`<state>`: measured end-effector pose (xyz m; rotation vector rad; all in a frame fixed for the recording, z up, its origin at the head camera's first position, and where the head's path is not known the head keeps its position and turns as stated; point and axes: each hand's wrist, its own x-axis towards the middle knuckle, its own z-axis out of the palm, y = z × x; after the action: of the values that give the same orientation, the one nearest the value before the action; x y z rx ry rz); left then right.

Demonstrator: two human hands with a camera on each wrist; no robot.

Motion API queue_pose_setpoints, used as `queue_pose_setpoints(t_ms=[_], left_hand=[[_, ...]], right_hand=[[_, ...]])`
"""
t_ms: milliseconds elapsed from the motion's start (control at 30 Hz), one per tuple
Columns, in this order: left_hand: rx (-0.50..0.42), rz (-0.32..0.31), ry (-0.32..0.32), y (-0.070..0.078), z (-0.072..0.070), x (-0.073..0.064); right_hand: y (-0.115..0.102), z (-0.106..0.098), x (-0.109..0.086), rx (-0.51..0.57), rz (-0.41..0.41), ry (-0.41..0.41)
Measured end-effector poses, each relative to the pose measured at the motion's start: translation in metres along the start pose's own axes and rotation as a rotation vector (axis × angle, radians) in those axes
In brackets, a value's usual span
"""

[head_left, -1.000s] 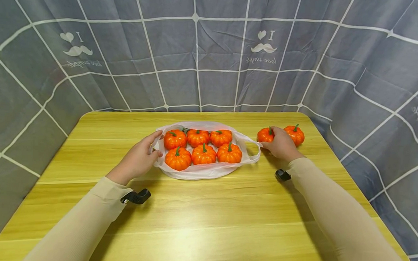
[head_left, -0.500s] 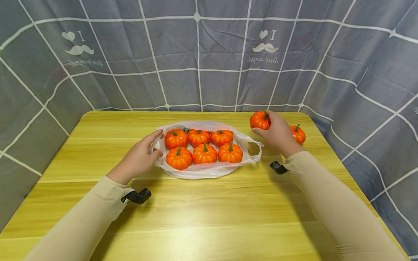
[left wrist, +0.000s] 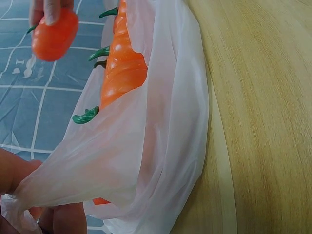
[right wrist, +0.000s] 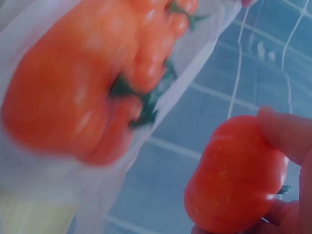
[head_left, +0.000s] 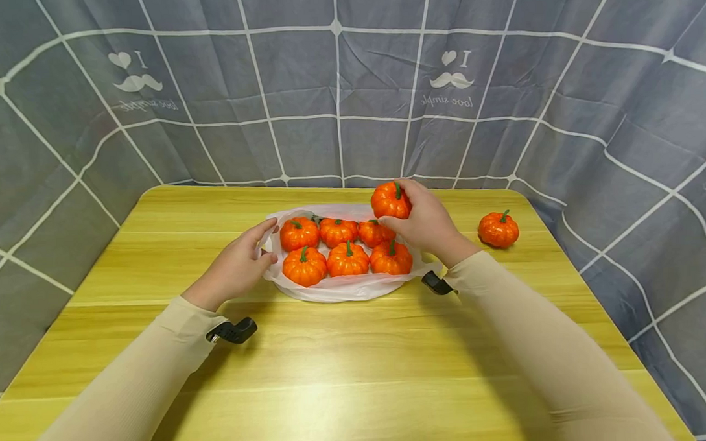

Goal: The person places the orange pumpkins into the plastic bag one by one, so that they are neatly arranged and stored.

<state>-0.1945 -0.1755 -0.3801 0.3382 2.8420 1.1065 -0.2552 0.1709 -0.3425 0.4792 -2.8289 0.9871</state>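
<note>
My right hand [head_left: 427, 221] grips a small orange pumpkin [head_left: 389, 202] with a green stem. It holds the pumpkin in the air over the back right part of a white plastic bag [head_left: 338, 292]. Inside the bag, several like pumpkins [head_left: 305, 267] sit in two rows, with dark green bits [right wrist: 146, 100] among them, hard to make out. At the bag's left end my left hand [head_left: 234, 267] pinches the plastic between thumb and fingers [left wrist: 63, 219], as the left wrist view shows. The bag's right handle is partly hidden behind my right wrist.
One more pumpkin [head_left: 498, 230] stands on the wooden table [head_left: 335, 377], to the right of the bag. A grey curtain [head_left: 301, 73] with white lines hangs behind the table and at both sides.
My right hand has lifted a pumpkin off the table at the right and carried it left to above the bag. My left hand has stayed at the bag's left end.
</note>
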Motion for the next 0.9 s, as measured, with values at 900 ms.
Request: queue_pose_setpoints(t_ms=[900], left_hand=[[-0.007,0.019,0.004,-0.003,0.003,-0.002]], right_hand=[[-0.058,0.085,0.014,-0.024,-0.131,-0.246]])
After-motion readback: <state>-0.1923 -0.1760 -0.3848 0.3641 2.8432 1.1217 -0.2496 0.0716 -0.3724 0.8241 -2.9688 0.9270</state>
